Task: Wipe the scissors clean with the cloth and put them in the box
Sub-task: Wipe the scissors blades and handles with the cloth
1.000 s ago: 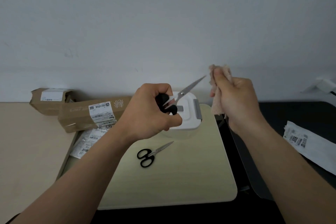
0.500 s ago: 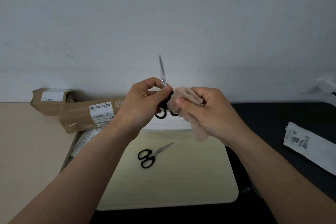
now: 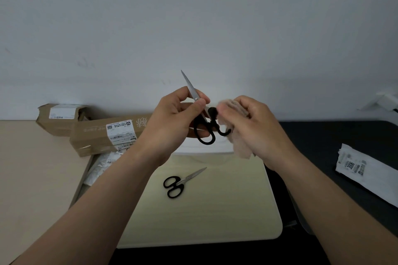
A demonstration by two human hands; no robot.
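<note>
My left hand pinches a pair of black-handled scissors near the pivot, blades pointing up and left. My right hand holds a beige cloth bunched against the black handle loops. A second pair of black-handled scissors lies flat on the pale board. Behind my hands, the white box shows only its front edge.
Two brown cardboard parcels lie at the back left, with white label bags beside the board. A white labelled bag rests on the dark surface at right. The wall stands close behind.
The scissors swung from pointing right to pointing up. My right hand brought the cloth in from the blade tip to the handles, where it now rubs.
</note>
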